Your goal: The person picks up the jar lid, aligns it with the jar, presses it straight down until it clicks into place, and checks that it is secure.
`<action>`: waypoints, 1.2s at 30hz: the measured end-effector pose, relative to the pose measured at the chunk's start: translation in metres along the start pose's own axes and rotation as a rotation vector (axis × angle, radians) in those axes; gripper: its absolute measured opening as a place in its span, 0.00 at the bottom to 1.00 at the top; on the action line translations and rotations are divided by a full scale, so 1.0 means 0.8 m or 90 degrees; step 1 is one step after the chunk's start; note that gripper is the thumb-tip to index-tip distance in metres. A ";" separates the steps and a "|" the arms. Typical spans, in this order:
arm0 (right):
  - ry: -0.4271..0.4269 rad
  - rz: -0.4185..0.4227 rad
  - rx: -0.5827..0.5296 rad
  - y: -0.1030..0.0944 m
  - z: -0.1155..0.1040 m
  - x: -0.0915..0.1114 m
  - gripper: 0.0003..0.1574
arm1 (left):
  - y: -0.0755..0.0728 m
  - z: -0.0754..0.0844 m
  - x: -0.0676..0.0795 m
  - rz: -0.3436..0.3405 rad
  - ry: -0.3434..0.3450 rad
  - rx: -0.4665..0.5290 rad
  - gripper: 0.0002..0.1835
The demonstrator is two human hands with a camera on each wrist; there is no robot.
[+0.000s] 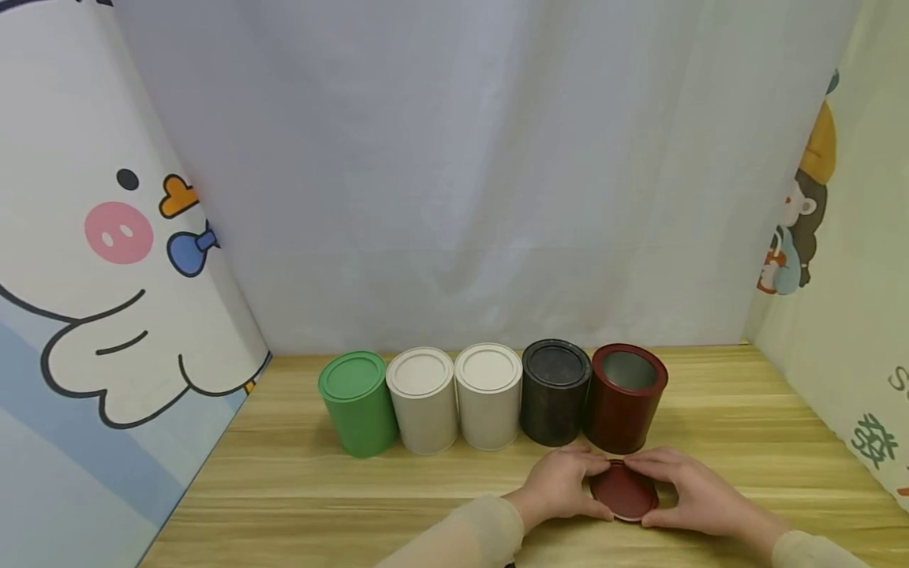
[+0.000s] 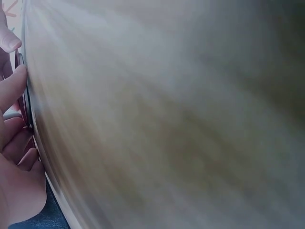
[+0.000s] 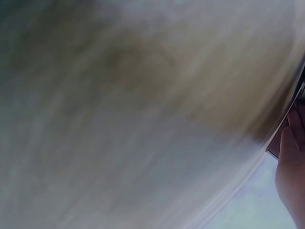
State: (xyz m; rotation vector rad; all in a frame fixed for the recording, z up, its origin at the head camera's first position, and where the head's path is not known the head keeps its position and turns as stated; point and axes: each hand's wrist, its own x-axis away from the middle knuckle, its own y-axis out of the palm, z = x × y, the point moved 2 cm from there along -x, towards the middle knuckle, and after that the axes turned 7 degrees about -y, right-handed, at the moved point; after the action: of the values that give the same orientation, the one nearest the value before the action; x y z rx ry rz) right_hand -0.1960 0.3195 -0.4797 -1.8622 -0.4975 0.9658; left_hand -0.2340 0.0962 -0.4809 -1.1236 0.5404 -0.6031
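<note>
A round dark red lid (image 1: 625,493) lies low at the table surface, in front of the dark red can (image 1: 619,418). My left hand (image 1: 561,485) holds the lid's left side, thumb at the near edge and fingers at the far edge. On the opposite side my right hand (image 1: 692,491) grips the rim in the same way. The can behind has an uncovered top showing its grey inside. In the left wrist view, fingertips (image 2: 16,86) meet the lid's thin edge; the right wrist view catches only part of the hand (image 3: 291,162) at its border.
A green can (image 1: 360,418), two white cans (image 1: 426,414) and a black can (image 1: 554,410) stand in a row left of the dark red one, all with lids on. They stand on a wood-grain table (image 1: 319,505). A pale curtain (image 1: 454,197) hangs behind.
</note>
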 end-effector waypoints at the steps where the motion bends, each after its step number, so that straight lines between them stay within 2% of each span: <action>1: 0.002 0.002 -0.001 0.000 0.000 0.000 0.43 | 0.000 0.000 0.000 -0.005 -0.001 0.001 0.36; 6: 0.010 0.004 -0.001 0.000 -0.001 0.001 0.43 | -0.001 0.002 -0.001 -0.008 0.009 -0.006 0.37; 14: 0.015 0.018 0.004 -0.006 -0.002 0.000 0.42 | 0.000 0.007 -0.002 0.039 0.066 -0.008 0.38; 24: 0.028 0.039 -0.013 -0.016 -0.005 0.004 0.40 | -0.005 0.008 0.002 0.050 0.021 0.092 0.38; 36: 0.024 0.084 -0.019 -0.028 -0.012 0.006 0.43 | -0.022 0.014 0.005 0.072 0.009 0.143 0.38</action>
State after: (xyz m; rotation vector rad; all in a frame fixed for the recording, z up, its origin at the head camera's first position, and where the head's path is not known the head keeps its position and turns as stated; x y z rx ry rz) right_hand -0.1841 0.3285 -0.4595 -1.9557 -0.3715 1.0133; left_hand -0.2270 0.0953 -0.4611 -0.8716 0.5306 -0.5593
